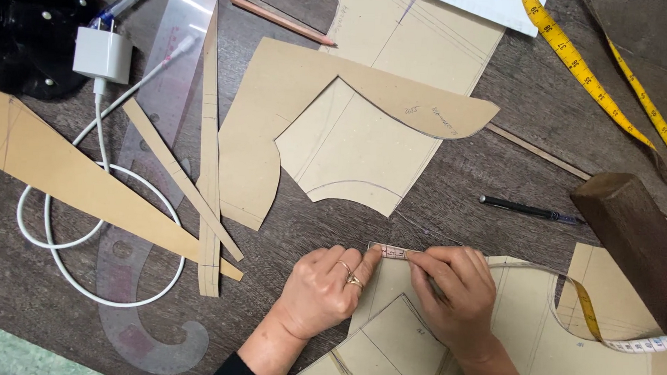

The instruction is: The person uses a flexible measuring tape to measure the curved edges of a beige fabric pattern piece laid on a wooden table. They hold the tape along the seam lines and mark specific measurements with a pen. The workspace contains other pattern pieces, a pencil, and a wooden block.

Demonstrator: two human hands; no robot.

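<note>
Left hand (322,291): your grip pinches the white measuring tape's (392,252) end.
Right hand (455,291): fingertips press that tape onto the tan card pattern piece (521,320).
Worktop (459,192): dark wood, beneath both.

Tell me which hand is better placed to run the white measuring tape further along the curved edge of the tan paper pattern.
Probably the right hand: it pinches the white measuring tape on the side where it trails off, while the left hand pins its end.

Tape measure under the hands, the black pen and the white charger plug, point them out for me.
tape measure (392,252), head view, end pinned between both hands
black pen (525,210), head view, middle of barrel
white charger plug (102,54), head view, front face
</note>
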